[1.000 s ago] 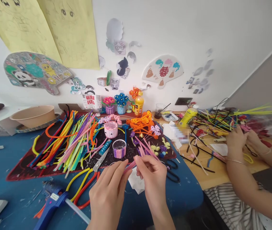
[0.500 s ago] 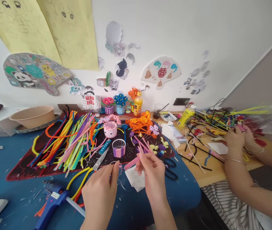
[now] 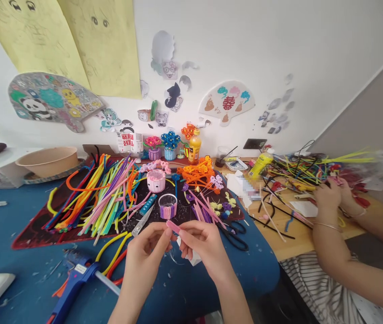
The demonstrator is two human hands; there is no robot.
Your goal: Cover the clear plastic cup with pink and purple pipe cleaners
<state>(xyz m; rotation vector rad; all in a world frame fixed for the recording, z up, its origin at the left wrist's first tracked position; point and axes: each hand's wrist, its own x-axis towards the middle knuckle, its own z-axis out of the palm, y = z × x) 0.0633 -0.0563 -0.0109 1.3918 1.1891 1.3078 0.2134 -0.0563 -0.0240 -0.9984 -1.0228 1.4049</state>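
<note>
My left hand (image 3: 148, 252) pinches the left end of a short bundle of pink pipe cleaner pieces (image 3: 173, 226) between thumb and fingertips. The other end sits between the thumb and fingers of my right hand (image 3: 201, 246). How many pieces are in the bundle I cannot make out. Just beyond my fingertips stands a small clear cup (image 3: 168, 208), its lower part wrapped in purple and pink strips. White paper (image 3: 195, 259) lies partly hidden under my right hand. Scissors with a teal-marked blade cover (image 3: 148, 204) lie left of the cup, their black handles (image 3: 238, 236) at the right.
A blue glue gun (image 3: 77, 276) rests at the left front. Many coloured pipe cleaners (image 3: 110, 198) cover the dark mat. Behind stand a pink cup with eyes (image 3: 156, 182), pipe cleaner flower pots (image 3: 170, 148) and an orange bottle (image 3: 194, 148). At right, a co-worker's hands (image 3: 329, 198) work on something pink.
Half a second ago my left hand was apart from the pink bundle, which my right hand held alone. My left fingers have come back to it, and the bundle has risen slightly.
</note>
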